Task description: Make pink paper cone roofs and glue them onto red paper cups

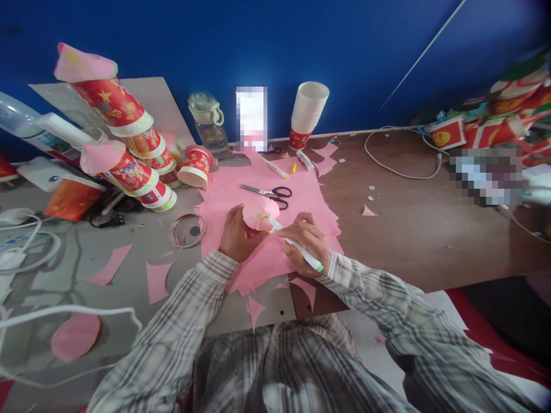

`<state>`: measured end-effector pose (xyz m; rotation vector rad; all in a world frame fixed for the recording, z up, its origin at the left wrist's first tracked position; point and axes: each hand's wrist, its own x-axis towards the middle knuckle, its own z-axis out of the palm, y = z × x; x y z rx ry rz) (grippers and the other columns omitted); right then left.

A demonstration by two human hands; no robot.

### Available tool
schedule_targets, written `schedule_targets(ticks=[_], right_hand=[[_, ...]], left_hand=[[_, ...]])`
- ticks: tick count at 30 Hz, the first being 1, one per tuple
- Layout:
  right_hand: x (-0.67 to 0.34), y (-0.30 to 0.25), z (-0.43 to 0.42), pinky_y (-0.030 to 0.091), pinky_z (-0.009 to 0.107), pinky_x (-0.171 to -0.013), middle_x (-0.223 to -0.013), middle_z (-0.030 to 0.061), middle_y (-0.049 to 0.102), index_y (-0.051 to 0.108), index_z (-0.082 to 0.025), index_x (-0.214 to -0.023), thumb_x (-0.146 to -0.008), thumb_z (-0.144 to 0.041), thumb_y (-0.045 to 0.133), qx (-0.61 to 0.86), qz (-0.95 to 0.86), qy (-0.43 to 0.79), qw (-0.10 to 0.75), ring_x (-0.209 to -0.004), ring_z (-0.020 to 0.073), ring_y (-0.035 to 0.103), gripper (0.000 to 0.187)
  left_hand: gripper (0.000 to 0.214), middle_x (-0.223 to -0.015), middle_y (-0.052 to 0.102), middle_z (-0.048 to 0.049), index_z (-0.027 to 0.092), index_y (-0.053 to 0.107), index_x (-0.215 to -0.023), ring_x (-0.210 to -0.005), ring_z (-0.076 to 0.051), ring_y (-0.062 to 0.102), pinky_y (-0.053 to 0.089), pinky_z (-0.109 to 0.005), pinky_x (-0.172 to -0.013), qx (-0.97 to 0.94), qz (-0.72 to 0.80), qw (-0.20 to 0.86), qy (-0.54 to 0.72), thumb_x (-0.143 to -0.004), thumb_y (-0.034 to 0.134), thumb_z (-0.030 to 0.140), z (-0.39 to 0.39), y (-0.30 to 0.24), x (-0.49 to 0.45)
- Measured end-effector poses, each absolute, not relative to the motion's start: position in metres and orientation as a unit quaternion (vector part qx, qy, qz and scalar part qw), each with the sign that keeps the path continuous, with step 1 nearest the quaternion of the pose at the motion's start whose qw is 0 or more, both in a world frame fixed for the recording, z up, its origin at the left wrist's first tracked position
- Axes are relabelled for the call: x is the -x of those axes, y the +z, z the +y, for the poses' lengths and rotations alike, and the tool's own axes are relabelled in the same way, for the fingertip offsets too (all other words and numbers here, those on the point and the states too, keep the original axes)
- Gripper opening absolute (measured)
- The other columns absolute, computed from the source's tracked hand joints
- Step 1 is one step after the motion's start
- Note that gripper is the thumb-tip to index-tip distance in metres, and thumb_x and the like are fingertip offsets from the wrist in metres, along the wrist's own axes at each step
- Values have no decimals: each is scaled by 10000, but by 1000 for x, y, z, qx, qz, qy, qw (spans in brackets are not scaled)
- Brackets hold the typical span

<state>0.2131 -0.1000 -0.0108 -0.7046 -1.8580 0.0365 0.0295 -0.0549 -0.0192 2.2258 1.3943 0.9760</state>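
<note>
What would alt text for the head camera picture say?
A person's left hand holds a pink-topped red cup while the right hand points a white marker at its top. Just beyond, black-handled scissors lie on pink paper, and stacked cups stand before a blue wall.

Paper cap: pale pink, rounded, small green and yellowish marks on the face; held up between the bench's near and far edges, roughly midway between its side edges. Red cup beneath, mostly hidden, only a sliver showing. Marker: slim, white barrel, green butt end; slanted, writing end at the cap's marked face, contact unclear, butt toward the bench's near edge and rightward.
</note>
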Motion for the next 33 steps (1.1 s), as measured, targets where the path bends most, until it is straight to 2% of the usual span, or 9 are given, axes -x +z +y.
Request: schedule_targets(ticks=[4, 9, 17, 25, 33], right_hand=[[-213, -11, -101, 498, 367, -721, -718, -36, 665, 646, -196, -1095, -955, -302, 497, 309, -785, 12, 537, -583, 107, 628, 230], [-212, -6, -101, 481, 372, -704, -726, -8, 698, 654, -175, -1120, -889, -236, 569, 282, -781, 21, 556, -581, 131, 615, 253], [-210, -6, -102, 476, 384, -718, -765, 12, 729, 658, -178, -1134, -888, -252, 577, 281, -781, 29, 556, -594, 148, 626, 270], [-208, -8, -99, 477, 387, -741, -795, 16, 755, 650, -191, -1190, -878, -235, 582, 290, -789, 23, 542, -613, 154, 648, 322], [-209, -10, -100, 474, 384, -722, -777, -1, 751, 645, -217, -1152, -859, -240, 585, 287, -791, 31, 539, -587, 153, 647, 300]], left_hand=[[555, -1030, 531, -101, 145, 437, -1038, -1063, -252, 421, 376, -431, -948, -785, 490, 164, 342, -601, 637, 423, -54, -21, -29], [550, -1023, 531, -103, 141, 444, -1032, -1071, -253, 413, 364, -430, -961, -787, 488, 161, 341, -601, 637, 422, -54, -21, -29], [554, -1025, 527, -98, 158, 442, -1048, -1078, -262, 414, 366, -457, -952, -787, 485, 166, 344, -600, 643, 415, -55, -21, -29], [534, -1022, 532, -96, 150, 447, -1030, -1065, -254, 425, 382, -443, -941, -786, 484, 166, 346, -598, 649, 390, -55, -21, -29], [551, -1031, 524, -104, 153, 434, -1046, -1076, -268, 414, 380, -469, -939, -789, 480, 154, 351, -600, 644, 399, -55, -23, -28]])
